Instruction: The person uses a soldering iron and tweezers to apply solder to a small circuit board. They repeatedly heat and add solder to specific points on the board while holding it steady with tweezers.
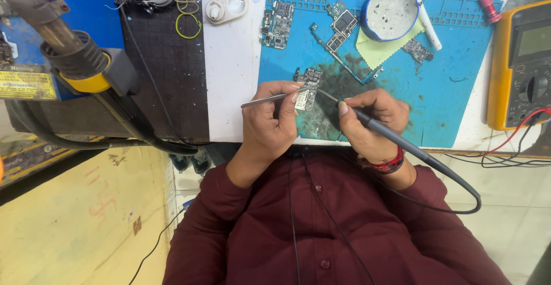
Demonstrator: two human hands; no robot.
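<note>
Surface: blue mat (447, 84) on a white bench, scorched dark patch just beyond the fingers.
Board: small circuit board (307, 90) on the dark patch, between the two hands' fingertips; long axis runs away from the person, far end tipped slightly right.
Board look: greenish-grey, dense with tiny chips, pale shield on the near half; near edge partly hidden by the left fingers.
Tweezers: tweezers (275, 97), thin and silver, long axis near level, tips pointing right onto the board.
Iron: soldering iron (379, 129), black grip, tip pointing up-left at the board's right edge; cable trails off right of the wrist.
Left hand: left hand (268, 121) palm down, wrist bent toward the bench, fingers pinched together on the tweezers.
Right hand: right hand (370, 121) in a pen grip, fingers wrapped tight on the iron, red band at the wrist.
Beyond fingers: more boards (278, 24), yellow cloth (379, 47), round tin (390, 10).
Far right: yellow meter (525, 61).
Far left: hot-air handle (63, 44) in its holder.
</note>
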